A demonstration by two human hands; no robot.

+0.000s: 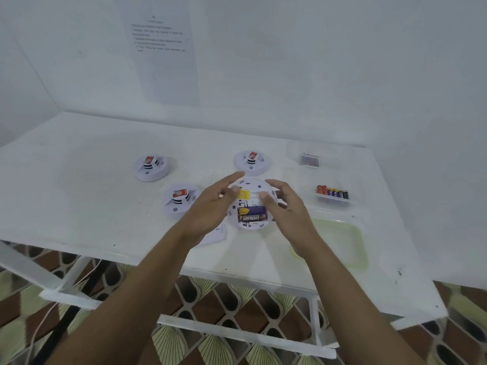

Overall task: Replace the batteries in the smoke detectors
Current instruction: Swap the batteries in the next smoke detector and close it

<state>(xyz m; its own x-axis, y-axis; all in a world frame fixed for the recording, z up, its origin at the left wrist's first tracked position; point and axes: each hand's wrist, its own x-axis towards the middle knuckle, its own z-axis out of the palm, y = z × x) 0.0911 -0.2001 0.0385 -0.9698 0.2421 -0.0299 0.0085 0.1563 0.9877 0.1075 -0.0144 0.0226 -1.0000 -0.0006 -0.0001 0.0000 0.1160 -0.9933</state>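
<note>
Open smoke detector (250, 204): back side up, low over the white table (79, 206), held between both hands.
Batteries in it (251, 214): two cells side by side in the bay, one black and one purple, just under the right thumb tip.
Yellow label (243, 194): on the detector's back, beside the left thumb tip.
Left hand (213, 206): grips the detector's left edge; fingers reach round the far rim, thumb laid on the back.
Right hand (287, 206): grips the right edge; fingers curl round the far rim, thumb pressed on the back near the middle.
White cover piece (216, 235): flat on the table, partly hidden under the left palm.
Closed detectors: one just beyond the fingertips (251, 160), one just left of the left knuckles (180, 197), one farther left (152, 167).
Tray of loose batteries (333, 193): to the right of the right hand's fingers, apart from them.
Clear box (310, 159): beyond that tray, dark cells inside.
Green tray (340, 241): right of the right wrist.
Printed sheet (163, 48): on the wall, well beyond the fingers.
</note>
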